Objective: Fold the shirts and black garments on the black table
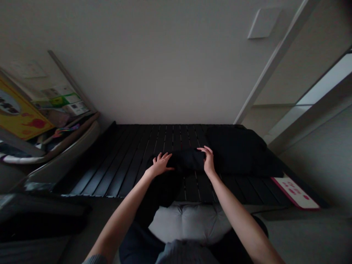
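Note:
A black slatted table (123,161) lies in front of me. On it sits a dark folded piece of cloth (187,160). My left hand (160,165) rests on the cloth's left end with its fingers spread flat. My right hand (208,160) presses against the cloth's right end, fingers curled over its edge. More of the same dark cloth hangs over the table's near edge towards my lap (162,190).
A stack of dark folded clothes (239,150) sits at the table's right rear. A white and pink card (295,192) lies at the right front corner. A grey cushion (189,220) is below. Cluttered boxes and a yellow board (22,113) stand left. The wall is close behind.

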Demonstrator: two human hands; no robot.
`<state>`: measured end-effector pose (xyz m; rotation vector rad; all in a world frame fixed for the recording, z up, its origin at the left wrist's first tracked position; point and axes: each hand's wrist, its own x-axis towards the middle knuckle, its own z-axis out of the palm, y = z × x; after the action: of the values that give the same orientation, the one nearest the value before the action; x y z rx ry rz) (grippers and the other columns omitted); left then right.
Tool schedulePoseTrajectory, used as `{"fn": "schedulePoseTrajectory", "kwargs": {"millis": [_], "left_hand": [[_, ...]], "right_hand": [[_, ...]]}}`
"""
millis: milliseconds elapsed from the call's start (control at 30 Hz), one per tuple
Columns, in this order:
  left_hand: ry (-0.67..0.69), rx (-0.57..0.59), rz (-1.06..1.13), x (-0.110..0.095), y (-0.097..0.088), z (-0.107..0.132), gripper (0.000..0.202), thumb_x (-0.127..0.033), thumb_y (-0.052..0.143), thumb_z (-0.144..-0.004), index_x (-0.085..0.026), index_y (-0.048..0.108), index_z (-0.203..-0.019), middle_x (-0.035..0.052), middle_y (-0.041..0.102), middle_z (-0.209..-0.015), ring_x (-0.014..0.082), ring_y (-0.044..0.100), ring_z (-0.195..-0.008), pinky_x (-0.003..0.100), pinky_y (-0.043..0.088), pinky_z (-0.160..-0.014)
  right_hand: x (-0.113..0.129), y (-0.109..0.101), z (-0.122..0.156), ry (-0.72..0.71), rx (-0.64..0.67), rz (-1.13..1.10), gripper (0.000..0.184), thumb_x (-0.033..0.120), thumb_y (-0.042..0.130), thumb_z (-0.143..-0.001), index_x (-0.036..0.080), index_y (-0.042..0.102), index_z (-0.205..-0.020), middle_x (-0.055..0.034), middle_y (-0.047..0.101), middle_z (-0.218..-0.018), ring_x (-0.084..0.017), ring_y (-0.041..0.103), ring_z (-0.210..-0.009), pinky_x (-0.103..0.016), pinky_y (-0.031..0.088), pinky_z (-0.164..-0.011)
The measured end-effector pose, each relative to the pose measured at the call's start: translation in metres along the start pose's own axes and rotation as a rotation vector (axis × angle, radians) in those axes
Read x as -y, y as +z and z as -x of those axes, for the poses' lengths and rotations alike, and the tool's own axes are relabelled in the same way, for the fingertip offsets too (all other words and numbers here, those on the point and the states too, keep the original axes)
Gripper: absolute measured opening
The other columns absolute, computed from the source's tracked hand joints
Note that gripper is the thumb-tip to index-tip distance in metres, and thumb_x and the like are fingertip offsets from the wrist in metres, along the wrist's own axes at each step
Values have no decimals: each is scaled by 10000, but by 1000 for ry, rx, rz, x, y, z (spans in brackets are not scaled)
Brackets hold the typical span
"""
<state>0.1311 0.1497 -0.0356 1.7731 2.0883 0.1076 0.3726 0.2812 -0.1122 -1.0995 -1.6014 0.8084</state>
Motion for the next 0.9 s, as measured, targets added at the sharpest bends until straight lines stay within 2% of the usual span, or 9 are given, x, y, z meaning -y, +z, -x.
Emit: {"fn": "schedulePoseTrajectory", "kwargs": {"millis": [67, 200, 367, 433, 500, 600, 700, 833, 900], "left_hand": [[19, 25, -26, 3, 0, 0, 787, -554, 634, -794, -329, 310, -1475, 86, 268, -1586, 385, 166, -1454, 647, 242, -1088], [84, -28, 53, 3, -17, 11, 678, -587, 593, -811, -317, 423, -1409, 83, 390, -1526, 341, 271, -1423, 600, 285, -1088], [312, -113, 235, -29, -30, 26, 809, -642, 620, -763, -280, 369, -1442, 96, 404, -1512, 308, 283, -1423, 529, 255, -1135], [341, -152, 268, -45, -23, 25, 896, -608, 693, -710, -239, 349, -1451, 127, 402, -1507, 328, 313, -1406, 523, 261, -1132], [303, -244, 326, -54, -15, 20, 751, -503, 699, -739, -186, 447, -1371, 153, 489, -1426, 327, 426, -1326, 487, 335, -1085], [237, -387, 497, -48, -11, 12, 274, -314, 533, -859, -155, 617, -1064, 100, 678, -1068, 230, 620, -1013, 342, 466, -884], [151, -531, 676, -26, -22, 10, 182, -244, 450, -867, -169, 612, -901, 10, 631, -771, 148, 593, -737, 245, 449, -686], [59, -649, 875, -1, -44, 11, 180, -267, 453, -844, -172, 598, -891, -23, 558, -695, 116, 522, -643, 209, 401, -595], [22, -691, 933, 4, -50, 10, 202, -319, 473, -838, -174, 600, -895, -16, 573, -719, 118, 524, -666, 204, 408, -599]], "right_hand": [[6, -1, -4, 68, -18, -69, 292, 331, 443, -796, 161, 662, -888, -81, 675, -999, -241, 569, -1065, -380, 411, -982], [33, -5, -22, 87, -8, -57, 294, 372, 427, -838, 158, 625, -801, -45, 660, -768, -224, 612, -846, -323, 473, -789], [104, 2, -45, 45, 237, 311, 139, 237, 489, -797, 196, 611, -747, -94, 678, -792, -241, 645, -824, -283, 415, -703], [130, 11, -47, 59, 316, 327, 159, 234, 469, -807, 196, 608, -740, -89, 679, -786, -230, 644, -805, -273, 403, -682], [148, 18, -46, 59, 404, 254, 168, 232, 451, -802, 194, 600, -735, -65, 674, -769, -204, 629, -775, -255, 398, -663], [156, 17, -47, 17, 456, 131, 140, 250, 466, -777, 189, 579, -721, -22, 647, -734, -168, 589, -730, -237, 393, -645], [147, 1, -52, 4, 473, 101, 140, 323, 562, -751, 186, 579, -772, 9, 610, -694, -151, 556, -682, -239, 395, -639], [136, -23, -53, 22, 839, 123, 388, 442, 746, -651, 185, 631, -918, -23, 673, -831, -177, 604, -764, -266, 437, -687], [134, -28, -51, -12, 1031, 172, 374, 403, 794, -599, 190, 666, -878, -33, 697, -891, -201, 623, -822, -275, 450, -710]]}}
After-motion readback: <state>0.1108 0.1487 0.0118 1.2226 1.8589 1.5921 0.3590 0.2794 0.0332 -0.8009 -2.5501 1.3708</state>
